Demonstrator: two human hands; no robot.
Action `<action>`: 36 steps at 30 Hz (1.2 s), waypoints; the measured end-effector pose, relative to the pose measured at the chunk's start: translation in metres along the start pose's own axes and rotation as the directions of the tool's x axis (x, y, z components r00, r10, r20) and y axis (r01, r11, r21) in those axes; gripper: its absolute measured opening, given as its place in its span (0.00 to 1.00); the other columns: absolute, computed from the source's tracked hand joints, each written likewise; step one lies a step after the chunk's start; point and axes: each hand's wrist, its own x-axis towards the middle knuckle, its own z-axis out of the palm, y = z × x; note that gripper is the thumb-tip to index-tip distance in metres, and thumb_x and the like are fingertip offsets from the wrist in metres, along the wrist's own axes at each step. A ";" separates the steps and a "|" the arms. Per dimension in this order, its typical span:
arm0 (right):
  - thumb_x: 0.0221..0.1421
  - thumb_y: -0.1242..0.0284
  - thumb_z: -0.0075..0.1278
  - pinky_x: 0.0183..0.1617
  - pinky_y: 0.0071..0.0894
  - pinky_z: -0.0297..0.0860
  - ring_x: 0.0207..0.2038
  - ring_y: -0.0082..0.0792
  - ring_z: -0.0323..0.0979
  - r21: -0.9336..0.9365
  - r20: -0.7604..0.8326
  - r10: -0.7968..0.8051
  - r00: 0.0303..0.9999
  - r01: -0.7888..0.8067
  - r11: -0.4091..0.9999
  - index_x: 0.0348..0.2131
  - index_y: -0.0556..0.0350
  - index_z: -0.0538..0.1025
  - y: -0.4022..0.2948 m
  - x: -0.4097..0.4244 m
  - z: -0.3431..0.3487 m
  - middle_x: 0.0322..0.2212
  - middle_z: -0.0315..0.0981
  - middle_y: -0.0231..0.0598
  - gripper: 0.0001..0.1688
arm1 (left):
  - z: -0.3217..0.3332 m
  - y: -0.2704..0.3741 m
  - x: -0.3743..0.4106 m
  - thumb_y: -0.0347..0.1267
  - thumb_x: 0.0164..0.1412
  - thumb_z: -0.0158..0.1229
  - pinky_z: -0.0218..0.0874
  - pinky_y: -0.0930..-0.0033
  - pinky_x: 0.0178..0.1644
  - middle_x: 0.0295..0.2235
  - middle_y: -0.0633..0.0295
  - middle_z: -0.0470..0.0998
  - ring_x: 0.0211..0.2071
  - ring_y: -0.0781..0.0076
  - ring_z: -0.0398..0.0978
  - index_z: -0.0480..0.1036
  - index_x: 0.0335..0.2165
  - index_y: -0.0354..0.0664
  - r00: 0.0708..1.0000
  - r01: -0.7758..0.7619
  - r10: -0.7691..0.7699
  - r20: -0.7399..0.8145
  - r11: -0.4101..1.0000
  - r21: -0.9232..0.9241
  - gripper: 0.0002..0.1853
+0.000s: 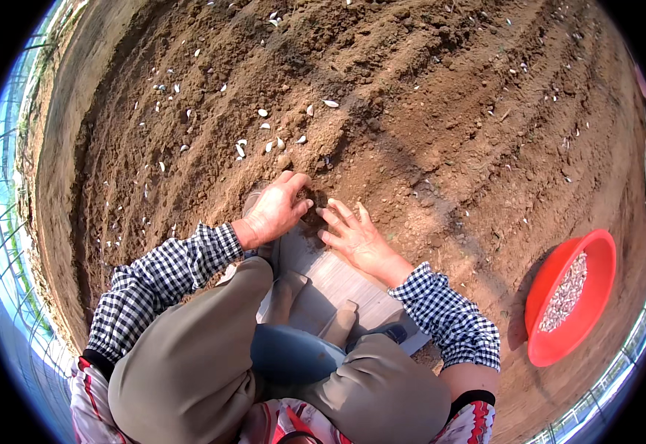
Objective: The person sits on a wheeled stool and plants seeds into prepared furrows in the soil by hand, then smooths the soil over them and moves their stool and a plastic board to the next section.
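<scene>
My left hand is bent over the soil just ahead of my feet, its fingers curled down at a dark hollow. Whether something sits in those fingers is hidden. Opposite it, my right hand reaches to the same dark soil with its fingers spread. Nothing shows in its grasp. Beyond the hands, white garlic cloves lie scattered on the loose brown earth. One clove rests farther off on a low ridge. More cloves dot the furrows to the left and right.
At the right stands a red plastic basin holding many cloves. A wood-grained board lies under a low stool with a blue seat, between my knees. Dirt ridges stretch ahead; a metal-framed structure curves along the left.
</scene>
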 end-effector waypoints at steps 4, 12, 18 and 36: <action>0.49 0.75 0.55 0.64 0.56 0.53 0.64 0.46 0.53 -0.159 -0.302 0.180 0.936 -0.236 0.959 0.46 0.44 0.74 0.077 0.025 -0.065 0.60 0.58 0.40 0.21 | -0.002 0.036 0.021 0.28 0.59 0.58 0.68 0.57 0.41 0.44 0.49 0.67 0.35 0.57 0.73 0.59 0.59 0.38 0.998 -0.022 0.023 -0.055 1.000 0.022 0.31; 0.47 0.68 0.59 0.66 0.62 0.50 0.63 0.45 0.55 -0.230 -0.391 0.000 0.920 -0.097 0.968 0.43 0.39 0.75 0.121 0.081 -0.072 0.53 0.64 0.34 0.20 | 0.015 0.027 0.084 0.30 0.56 0.58 0.62 0.51 0.57 0.52 0.39 0.64 0.54 0.40 0.66 0.55 0.60 0.35 0.993 0.047 -0.047 -0.105 0.999 -0.007 0.35; 0.53 0.69 0.58 0.67 0.57 0.51 0.61 0.42 0.58 -0.213 -0.525 0.187 0.830 -0.341 0.916 0.45 0.40 0.75 0.219 0.074 -0.137 0.51 0.68 0.34 0.18 | 0.001 0.064 0.149 0.27 0.57 0.58 0.65 0.55 0.54 0.51 0.45 0.65 0.51 0.49 0.69 0.56 0.61 0.35 0.996 -0.080 0.083 -0.043 0.995 0.066 0.35; 0.54 0.52 0.58 0.63 0.83 0.47 0.70 0.60 0.34 0.151 -0.189 0.656 0.731 -0.638 0.755 0.67 0.45 0.54 0.066 -0.095 -0.058 0.68 0.38 0.52 0.50 | 0.058 0.072 0.180 0.63 0.60 0.47 0.35 0.37 0.70 0.68 0.47 0.48 0.68 0.39 0.44 0.55 0.66 0.49 0.602 -0.797 0.650 0.463 0.456 0.396 0.44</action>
